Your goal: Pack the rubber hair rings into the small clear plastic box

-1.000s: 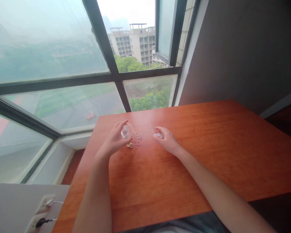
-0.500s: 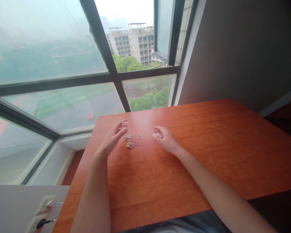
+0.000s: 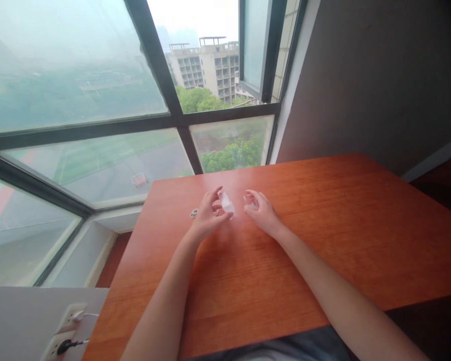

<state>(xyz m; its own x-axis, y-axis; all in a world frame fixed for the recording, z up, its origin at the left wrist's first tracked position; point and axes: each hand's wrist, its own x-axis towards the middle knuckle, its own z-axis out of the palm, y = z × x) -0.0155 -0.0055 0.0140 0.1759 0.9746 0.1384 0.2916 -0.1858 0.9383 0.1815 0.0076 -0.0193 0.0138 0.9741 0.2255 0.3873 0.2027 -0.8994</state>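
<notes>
Several dark-framed window panes [image 3: 78, 65] fill the view beyond the hands, the widest of them away to the left. Underneath both hands runs the reddish-brown wooden counter [image 3: 304, 205], broad and glossy, reaching well out past the right hand. Off to that side, a plain grey wall [image 3: 368, 80] leans into shadow.

And here come the forearms [image 3: 165, 296], angling in over the counter's near edge to the hands themselves. The left hand [image 3: 208, 215] has thumb and forefinger set wide, gripping a clear plastic box between them! The right hand [image 3: 263, 213], just across a narrow gap, is curled inward, fingers bent around something small.

Down low, well to the left of the left hand, two wall sockets [image 3: 65, 320] carry one white plug and one black.

Now the box [image 3: 227, 203]: tilted, on the inner side of the left hand, near the right hand but apart from it. In the right hand's curl sits a small translucent piece [image 3: 253, 204], mostly hidden by the fingers.

Smallest of all, the rings [image 3: 194, 213]: some lie on the counter just left of the left hand, others peek out behind its fingers.
</notes>
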